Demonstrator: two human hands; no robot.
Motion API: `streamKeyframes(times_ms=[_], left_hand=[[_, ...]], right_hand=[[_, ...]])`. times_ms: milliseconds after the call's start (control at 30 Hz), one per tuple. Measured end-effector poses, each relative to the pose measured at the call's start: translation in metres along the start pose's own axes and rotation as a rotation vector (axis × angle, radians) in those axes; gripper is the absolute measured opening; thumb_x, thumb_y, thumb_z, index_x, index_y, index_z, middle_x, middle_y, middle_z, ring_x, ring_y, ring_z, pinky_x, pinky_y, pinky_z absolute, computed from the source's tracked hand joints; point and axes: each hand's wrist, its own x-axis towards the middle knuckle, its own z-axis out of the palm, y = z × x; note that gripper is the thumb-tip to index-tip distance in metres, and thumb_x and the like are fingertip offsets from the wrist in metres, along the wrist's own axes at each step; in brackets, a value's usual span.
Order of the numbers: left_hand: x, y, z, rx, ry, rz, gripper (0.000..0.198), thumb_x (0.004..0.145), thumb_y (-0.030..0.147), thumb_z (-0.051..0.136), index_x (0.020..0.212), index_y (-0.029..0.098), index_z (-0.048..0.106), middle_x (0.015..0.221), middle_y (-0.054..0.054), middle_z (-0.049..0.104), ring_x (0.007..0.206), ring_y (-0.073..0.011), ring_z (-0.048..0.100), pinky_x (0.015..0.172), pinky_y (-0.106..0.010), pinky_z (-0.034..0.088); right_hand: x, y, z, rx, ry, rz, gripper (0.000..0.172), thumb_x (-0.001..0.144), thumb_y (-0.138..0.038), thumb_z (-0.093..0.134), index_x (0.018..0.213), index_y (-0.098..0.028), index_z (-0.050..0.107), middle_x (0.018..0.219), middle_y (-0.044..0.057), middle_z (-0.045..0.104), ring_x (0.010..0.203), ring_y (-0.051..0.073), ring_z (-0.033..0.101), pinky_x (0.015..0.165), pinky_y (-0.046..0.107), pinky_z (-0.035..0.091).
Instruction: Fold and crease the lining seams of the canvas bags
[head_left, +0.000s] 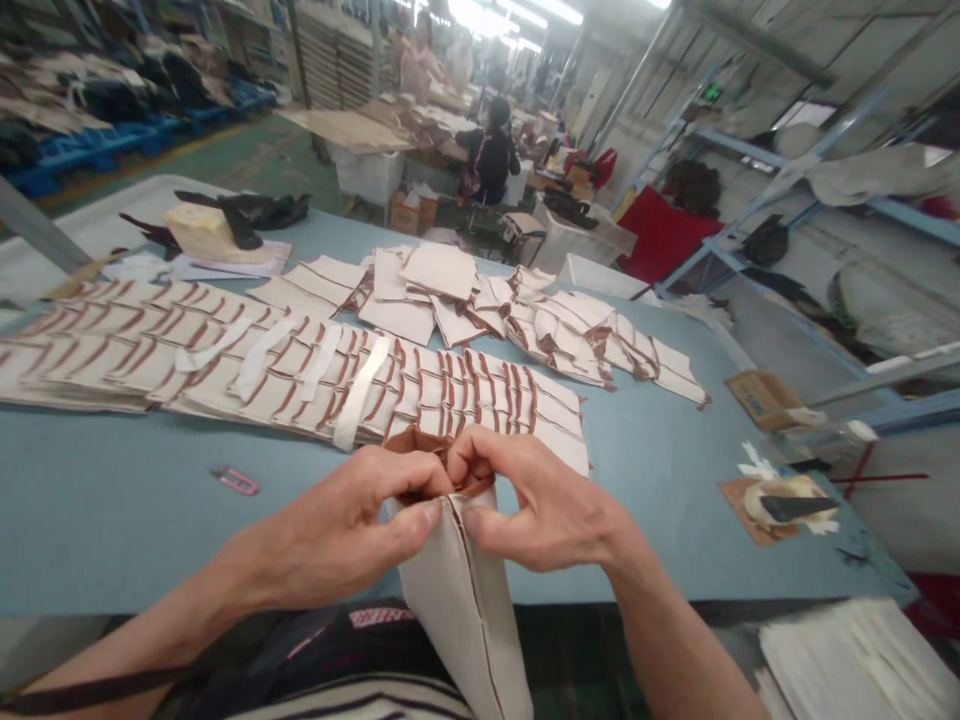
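A cream sewn panel with a brown inner side [465,600] hangs down over the table's near edge, a dark seam running along its middle. Its upper edge is pinched by my left hand [375,515], thumb outside and fingers inside the fold. On the other side of the seam, my right hand [536,500] grips the same edge in the same way. Both hands are closed, close together at the top of the seam. Just beyond them lies a long overlapping row of similar cream panels [247,365] with brown edges, pale strips lying across it.
A loose pile of cream pieces [442,275] lies farther back on the blue-green table [135,500]. A small pink cutter [236,480] rests at left. At right are a tape roll on a brown card [780,505] and a cardboard box [761,400]. A person [491,155] sits beyond.
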Motion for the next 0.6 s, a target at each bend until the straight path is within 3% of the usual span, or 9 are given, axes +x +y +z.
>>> streamKeyframes(times_ms=[133,200,400,600], left_hand=[[-0.011,0.001,0.001,0.023,-0.004,0.018,0.024,0.097,0.026,0.049,0.077,0.021,0.062,0.071,0.004,0.061,0.066,-0.0150,0.054,0.065,-0.024,0.046],[-0.017,0.002,0.002,0.003,-0.013,0.002,0.025,0.098,0.028,0.048,0.079,0.021,0.064,0.075,0.002,0.064,0.068,-0.0160,0.058,0.065,-0.024,0.047],[-0.027,0.003,0.004,-0.124,0.019,-0.021,0.029,0.100,0.034,0.050,0.077,0.021,0.063,0.072,0.003,0.061,0.066,-0.0153,0.057,0.062,-0.024,0.045],[-0.030,-0.004,0.007,-0.184,0.045,-0.029,0.027,0.097,0.031,0.051,0.074,0.021,0.061,0.070,0.003,0.059,0.065,-0.0151,0.055,0.062,-0.024,0.044]], right_hand=[[-0.003,-0.004,0.004,-0.117,-0.028,-0.020,0.012,0.080,-0.023,0.065,0.084,-0.023,0.054,0.078,-0.006,0.057,0.070,0.013,0.047,0.069,0.028,0.038],[-0.004,-0.005,0.007,-0.125,-0.040,-0.035,0.020,0.083,-0.028,0.069,0.081,-0.024,0.050,0.076,-0.006,0.054,0.068,0.013,0.045,0.067,0.028,0.036],[0.003,0.002,0.011,0.111,-0.142,-0.081,0.032,0.094,-0.045,0.074,0.082,-0.022,0.054,0.078,-0.006,0.053,0.072,0.012,0.047,0.066,0.026,0.036],[0.008,0.011,0.017,0.260,-0.196,-0.071,0.031,0.096,-0.045,0.075,0.085,-0.021,0.059,0.079,-0.005,0.057,0.073,0.012,0.051,0.069,0.025,0.042]])
